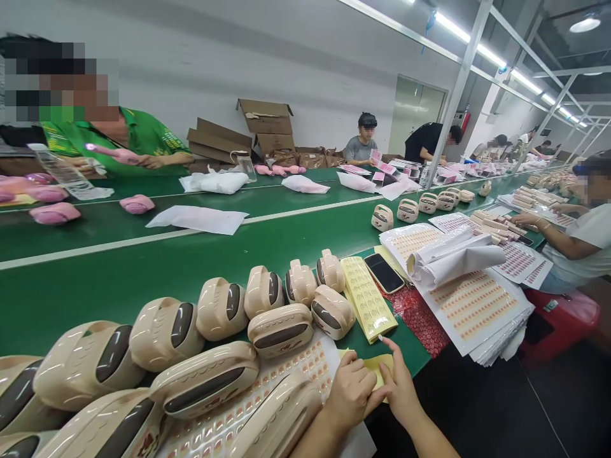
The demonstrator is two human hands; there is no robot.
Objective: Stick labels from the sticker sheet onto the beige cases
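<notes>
Close to the table's near edge, a yellow sticker sheet (380, 367) is held between my two hands. My left hand (351, 387) has its fingers curled over the sheet's left part. My right hand (400, 385) pinches the sheet's right side, its index finger stretched up with a small pale spot at the tip. Just beyond lies a yellow sheet of printed labels (368, 299). Left of my hands is a beige handled appliance (281, 413) with a glossy shell. It rests on a white sheet of small round stickers (317, 362).
Several beige appliances (162, 334) line the table to the left. A phone (384, 272), red bubble wrap (420, 318) and stacked sticker sheets (482, 312) lie to the right. A green conveyor belt (191, 254) runs beyond. Co-workers sit across and at right, near a red stool (563, 321).
</notes>
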